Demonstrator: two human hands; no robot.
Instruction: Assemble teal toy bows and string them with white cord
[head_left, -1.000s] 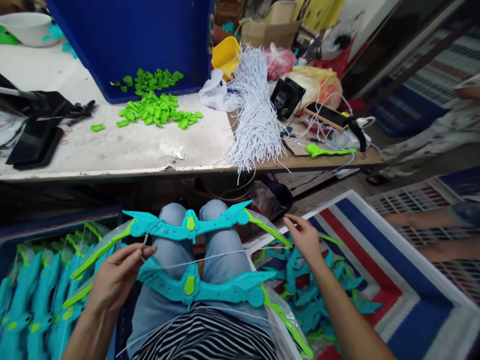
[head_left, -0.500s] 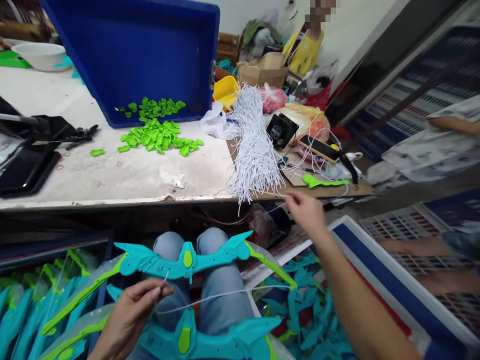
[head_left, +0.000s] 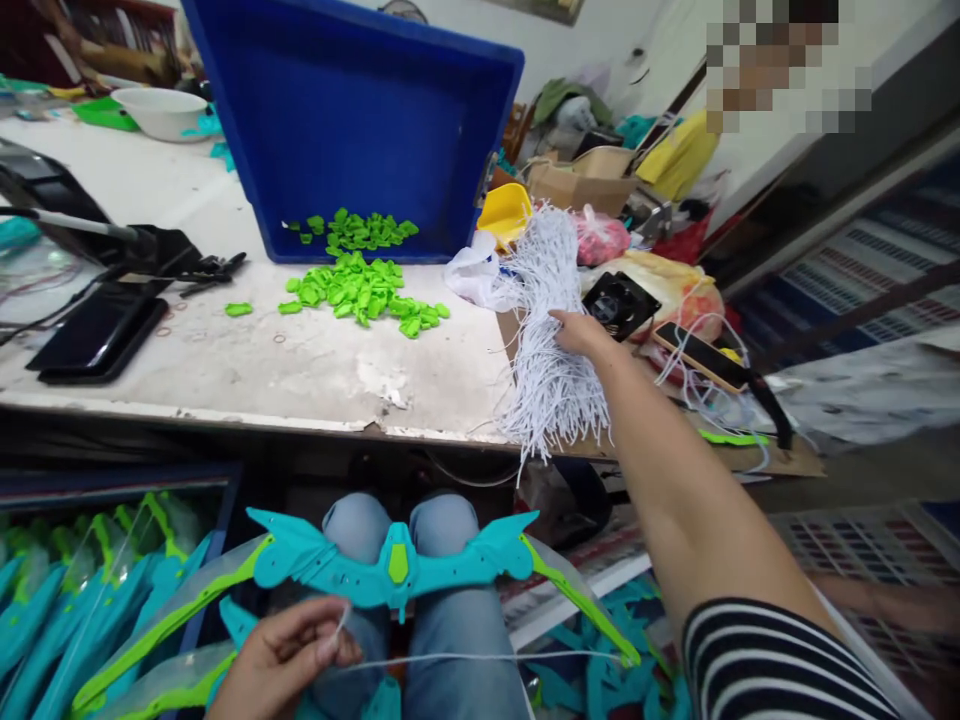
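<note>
A turquoise toy bow (head_left: pixel 457 568) with lime-green limbs lies across the knees. From its right limb tip a white string (head_left: pixel 450 658) runs leftward to my left hand (head_left: pixel 289 655), which pinches the end between thumb and fingers. My right hand (head_left: pixel 581 335) reaches over the table onto a thick bundle of white strings (head_left: pixel 551 400). Its fingers are pressed together among the strands, partly hiding what they grip. Below the first bow is another toy bow (head_left: pixel 184 685), largely covered by my left hand.
A blue bin (head_left: pixel 360 120) lies tipped behind small green parts (head_left: pixel 356 287). Beside the strings are a black fan (head_left: pixel 621 303) and a phone (head_left: pixel 697 355). Finished-looking bows (head_left: pixel 97 590) fill a crate at left; turquoise parts (head_left: pixel 600 640) lie lower right. Another person stands at the upper right.
My right hand has moved from the table's front edge up and forward onto the string bundle. My left hand still pinches the string. The camera view has shifted left.
</note>
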